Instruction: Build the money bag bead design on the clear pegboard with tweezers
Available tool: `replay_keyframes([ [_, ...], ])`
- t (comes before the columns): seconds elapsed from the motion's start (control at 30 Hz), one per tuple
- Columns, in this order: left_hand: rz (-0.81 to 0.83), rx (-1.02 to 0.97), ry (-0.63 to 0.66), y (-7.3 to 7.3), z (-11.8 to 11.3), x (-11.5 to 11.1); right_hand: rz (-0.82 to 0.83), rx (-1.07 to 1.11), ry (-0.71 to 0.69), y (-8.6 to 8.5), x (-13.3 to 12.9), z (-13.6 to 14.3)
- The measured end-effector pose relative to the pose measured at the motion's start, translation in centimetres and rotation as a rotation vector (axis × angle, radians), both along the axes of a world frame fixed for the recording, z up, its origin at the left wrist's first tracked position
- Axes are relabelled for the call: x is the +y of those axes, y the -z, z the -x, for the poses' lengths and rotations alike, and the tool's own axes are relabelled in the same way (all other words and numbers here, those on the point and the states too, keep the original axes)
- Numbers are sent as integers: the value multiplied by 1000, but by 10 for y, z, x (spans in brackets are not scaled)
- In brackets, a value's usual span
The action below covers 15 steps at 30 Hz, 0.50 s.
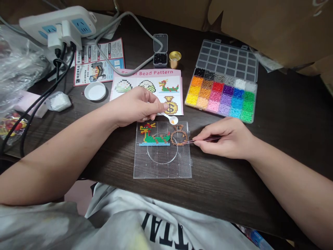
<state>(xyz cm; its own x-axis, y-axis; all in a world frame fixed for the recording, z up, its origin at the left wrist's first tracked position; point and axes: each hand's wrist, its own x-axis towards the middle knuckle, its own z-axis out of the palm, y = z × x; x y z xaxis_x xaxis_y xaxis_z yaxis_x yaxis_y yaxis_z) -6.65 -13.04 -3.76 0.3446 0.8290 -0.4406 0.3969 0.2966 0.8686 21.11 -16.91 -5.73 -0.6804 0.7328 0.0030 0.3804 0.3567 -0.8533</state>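
Observation:
My left hand (144, 106) pinches the handle of a small white spoon (173, 120) with a few orange beads in its bowl. The spoon hovers over the top edge of a clear pegboard (162, 170). Between the thumb and fingers of my right hand (225, 139) is a pair of thin tweezers (191, 141), tips at the brown bead outline of a money bag (179, 134) on the board. To its left on the pegs sits a green, red and yellow bead dragon (154, 135) above a blue bead row.
An open bead box (221, 93) with many colours stands at the back right. Behind the board lie a pattern sheet (148, 74), a small box of black beads (160, 59) and a gold cup (175, 59). A white lid (95, 91) and a power strip (58, 22) with cables are left.

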Motion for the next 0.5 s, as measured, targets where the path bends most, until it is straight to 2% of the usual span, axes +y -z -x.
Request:
replay_keyframes([
  [0.17, 35, -10, 21, -1, 1, 0, 54, 30, 29, -1, 0, 2],
  [0.37, 105, -4, 40, -5, 5, 1, 238, 156, 209, -2, 3, 6],
  [0.5, 107, -53, -49, -4, 5, 2, 353, 229, 270, -1, 5, 6],
])
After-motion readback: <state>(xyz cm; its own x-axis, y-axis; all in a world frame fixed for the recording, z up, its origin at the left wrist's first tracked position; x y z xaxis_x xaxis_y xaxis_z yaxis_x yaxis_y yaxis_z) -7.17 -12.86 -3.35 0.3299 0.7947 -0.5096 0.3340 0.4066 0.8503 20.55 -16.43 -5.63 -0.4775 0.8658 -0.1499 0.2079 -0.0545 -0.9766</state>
